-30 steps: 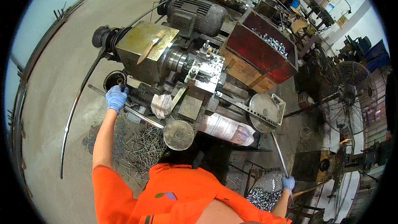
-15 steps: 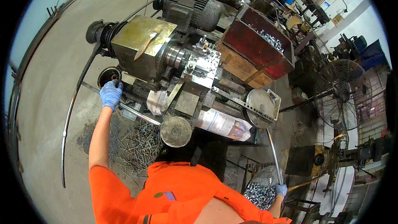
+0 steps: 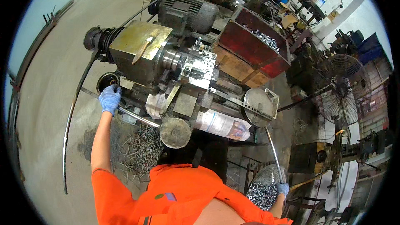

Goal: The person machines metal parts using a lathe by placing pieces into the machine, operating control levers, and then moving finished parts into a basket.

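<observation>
My left hand [image 3: 110, 99], in a blue knitted glove, is at the near rim of a dark round bowl [image 3: 103, 81] beside the machine. Its fingers are drawn together, and what they hold, if anything, is hidden. Beside that hand, a bare metal rod [image 3: 139, 117] slants towards a grey round disc [image 3: 175, 133]. Far to the right, my gloved right hand [image 3: 283, 189] is closed round the lower end of a long steel lever [image 3: 274, 152]. That lever rises to a round plate [image 3: 257, 106] on the machine. Shiny metal blocks form the tool slide [image 3: 199, 68] in the middle.
A motor [image 3: 187, 12] and a red bin [image 3: 254, 43] of small metal parts stand behind. Thin metal scraps [image 3: 141, 152] lie on the floor. Near my right hand is a basket of metal pieces [image 3: 261, 196]. A floor fan [image 3: 341, 89] stands at the right.
The view has shifted slightly, so the machine appears a little further left. My left hand stays by the bowl, its fingers slightly lower on the rim. My right hand remains on the lever.
</observation>
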The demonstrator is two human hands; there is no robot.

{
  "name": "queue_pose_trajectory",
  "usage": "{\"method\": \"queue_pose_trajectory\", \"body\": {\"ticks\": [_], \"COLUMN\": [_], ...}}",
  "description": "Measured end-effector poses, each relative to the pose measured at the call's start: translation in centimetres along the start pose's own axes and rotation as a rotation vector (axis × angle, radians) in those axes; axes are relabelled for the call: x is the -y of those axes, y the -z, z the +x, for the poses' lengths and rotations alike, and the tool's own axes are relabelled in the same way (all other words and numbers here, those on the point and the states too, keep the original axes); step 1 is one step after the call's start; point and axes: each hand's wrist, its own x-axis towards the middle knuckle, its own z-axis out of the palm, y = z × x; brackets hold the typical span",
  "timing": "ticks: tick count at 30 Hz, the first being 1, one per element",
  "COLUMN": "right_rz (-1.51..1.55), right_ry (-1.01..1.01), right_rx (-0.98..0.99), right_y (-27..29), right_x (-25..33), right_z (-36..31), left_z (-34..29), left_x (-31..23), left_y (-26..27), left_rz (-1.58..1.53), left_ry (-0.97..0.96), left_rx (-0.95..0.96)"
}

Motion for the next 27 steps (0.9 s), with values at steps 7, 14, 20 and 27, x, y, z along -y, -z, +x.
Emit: {"method": "queue_pose_trajectory", "body": {"ticks": [7, 14, 20, 27], "right_rz": [-0.025, 0.004, 0.003, -0.048], "right_ry": [-0.035, -0.028, -0.004, 0.006], "right_rx": [0.039, 0.046, 0.038, 0.042], "right_y": [0.6, 1.8, 1.4, 0.3], "right_x": [0.6, 1.3, 1.0, 0.5], "right_z": [-0.7, -2.0, -2.0, -1.3], "left_z": [0.0, -0.1, 0.1, 0.1], "left_x": [-0.2, -0.2, 0.2, 0.3], "left_y": [0.2, 0.2, -0.3, -0.3], "left_rz": [0.015, 0.001, 0.024, -0.024], "left_ry": [-0.004, 0.001, -0.025, -0.006], "left_rx": [-0.010, -0.005, -0.040, -0.017]}}
